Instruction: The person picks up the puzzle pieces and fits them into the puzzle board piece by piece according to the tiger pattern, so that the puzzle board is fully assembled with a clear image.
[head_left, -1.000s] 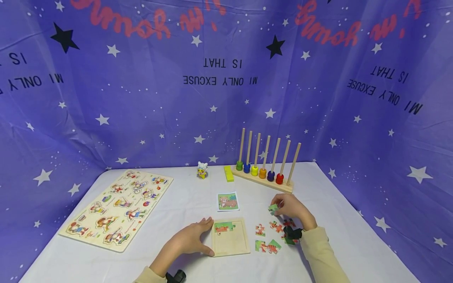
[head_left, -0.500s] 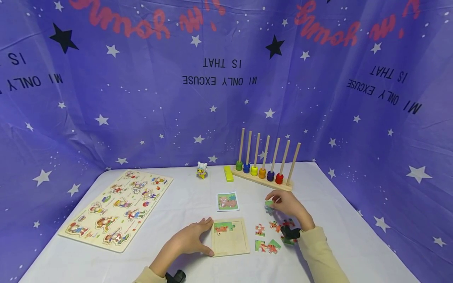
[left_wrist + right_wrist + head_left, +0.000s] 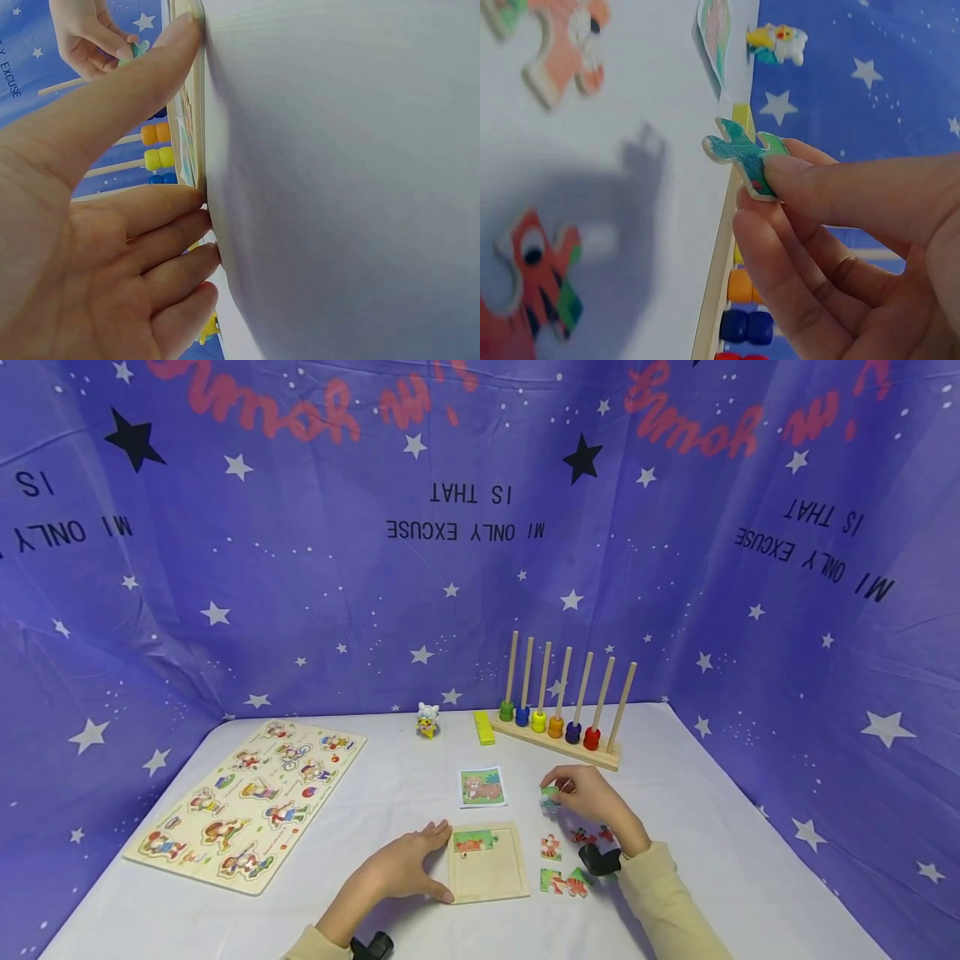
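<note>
My right hand [image 3: 597, 795] pinches a green and teal jigsaw piece [image 3: 744, 159] between thumb and fingers, held above the table to the right of the picture card [image 3: 482, 787]. The wooden puzzle tray [image 3: 495, 878] lies in front of me, with green and orange jigsaw pieces [image 3: 474, 841] set in its upper left corner. My left hand [image 3: 401, 864] rests at the tray's left side, thumb and fingers extended and touching its edge. Several loose orange and green jigsaw pieces [image 3: 551, 847] lie right of the tray, some partly hidden under my right wrist.
A large wooden peg puzzle board [image 3: 247, 802] lies at the left. Along the back stand a small white and yellow figurine [image 3: 428, 720], a yellow block [image 3: 483, 727] and a bead rack [image 3: 558, 743] with upright pegs. Purple starry cloth [image 3: 480, 610] hangs behind the table.
My right hand has moved left with the jigsaw piece, from above the loose pieces toward the picture card and tray. The left hand stays at the tray's edge.
</note>
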A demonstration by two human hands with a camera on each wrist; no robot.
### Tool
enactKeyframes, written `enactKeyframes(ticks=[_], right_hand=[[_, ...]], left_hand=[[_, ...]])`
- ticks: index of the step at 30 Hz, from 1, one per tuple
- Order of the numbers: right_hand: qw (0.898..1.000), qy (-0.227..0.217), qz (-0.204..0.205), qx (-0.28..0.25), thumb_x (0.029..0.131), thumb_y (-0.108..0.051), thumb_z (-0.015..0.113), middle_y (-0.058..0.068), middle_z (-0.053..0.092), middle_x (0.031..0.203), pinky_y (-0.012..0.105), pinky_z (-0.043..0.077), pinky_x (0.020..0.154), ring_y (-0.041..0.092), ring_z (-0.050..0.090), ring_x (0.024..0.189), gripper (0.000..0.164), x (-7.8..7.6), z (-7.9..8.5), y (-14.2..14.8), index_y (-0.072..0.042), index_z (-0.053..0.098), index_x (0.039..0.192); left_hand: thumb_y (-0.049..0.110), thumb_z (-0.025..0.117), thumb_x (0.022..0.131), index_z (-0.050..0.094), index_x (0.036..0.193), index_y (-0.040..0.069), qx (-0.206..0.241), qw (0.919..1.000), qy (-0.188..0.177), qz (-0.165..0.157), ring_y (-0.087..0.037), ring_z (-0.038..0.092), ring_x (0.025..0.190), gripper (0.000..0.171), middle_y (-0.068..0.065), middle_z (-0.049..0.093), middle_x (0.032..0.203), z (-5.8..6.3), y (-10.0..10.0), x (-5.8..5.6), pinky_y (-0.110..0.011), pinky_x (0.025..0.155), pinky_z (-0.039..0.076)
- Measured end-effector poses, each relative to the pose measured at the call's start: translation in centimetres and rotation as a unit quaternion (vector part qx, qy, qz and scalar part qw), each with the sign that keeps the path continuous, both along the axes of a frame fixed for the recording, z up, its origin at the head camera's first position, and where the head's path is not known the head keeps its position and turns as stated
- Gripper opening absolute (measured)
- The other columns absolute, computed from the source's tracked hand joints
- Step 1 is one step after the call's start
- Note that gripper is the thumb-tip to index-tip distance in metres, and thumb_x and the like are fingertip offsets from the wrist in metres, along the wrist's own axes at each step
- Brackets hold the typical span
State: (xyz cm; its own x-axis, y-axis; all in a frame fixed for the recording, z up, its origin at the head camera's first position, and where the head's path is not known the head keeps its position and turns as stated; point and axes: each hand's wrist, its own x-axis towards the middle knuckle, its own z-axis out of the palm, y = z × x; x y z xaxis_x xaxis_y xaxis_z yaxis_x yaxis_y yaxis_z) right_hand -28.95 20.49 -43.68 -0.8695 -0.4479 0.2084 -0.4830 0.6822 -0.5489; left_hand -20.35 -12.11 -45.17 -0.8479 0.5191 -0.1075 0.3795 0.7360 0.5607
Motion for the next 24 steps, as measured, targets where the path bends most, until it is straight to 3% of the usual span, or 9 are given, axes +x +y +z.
enactKeyframes(ticks=[7, 24], right_hand=[[1.0, -0.011, 0.005, -0.002, 0.083, 0.002, 0.07, -0.002, 0.062, 0.081, 0.025, 0.049, 0.063, 0.01, 0.053, 0.069, 0.019, 0.5, -0.2, -1.5, -0.01, 0.073, 0.097], [0.996, -0.026, 0.085, -0.007, 0.084, -0.001, 0.072, -0.005, 0.061, 0.081, 0.023, 0.049, 0.058, 0.007, 0.052, 0.065, 0.018, 1.8, -0.7, -4.3, -0.011, 0.073, 0.099]], left_hand=[[0.043, 0.084, 0.066, 0.043, 0.142, -0.003, -0.002, 1.0, 0.002, 0.0, -0.042, 0.033, 0.137, 0.098, -0.018, 0.038, 0.149, -0.1, -0.1, 0.0, -0.059, 0.109, 0.027], [0.04, 0.085, 0.066, 0.044, 0.141, -0.005, 0.008, 1.0, 0.002, -0.003, -0.041, 0.033, 0.136, 0.096, -0.019, 0.038, 0.149, 0.3, 0.0, 0.2, -0.058, 0.11, 0.027]])
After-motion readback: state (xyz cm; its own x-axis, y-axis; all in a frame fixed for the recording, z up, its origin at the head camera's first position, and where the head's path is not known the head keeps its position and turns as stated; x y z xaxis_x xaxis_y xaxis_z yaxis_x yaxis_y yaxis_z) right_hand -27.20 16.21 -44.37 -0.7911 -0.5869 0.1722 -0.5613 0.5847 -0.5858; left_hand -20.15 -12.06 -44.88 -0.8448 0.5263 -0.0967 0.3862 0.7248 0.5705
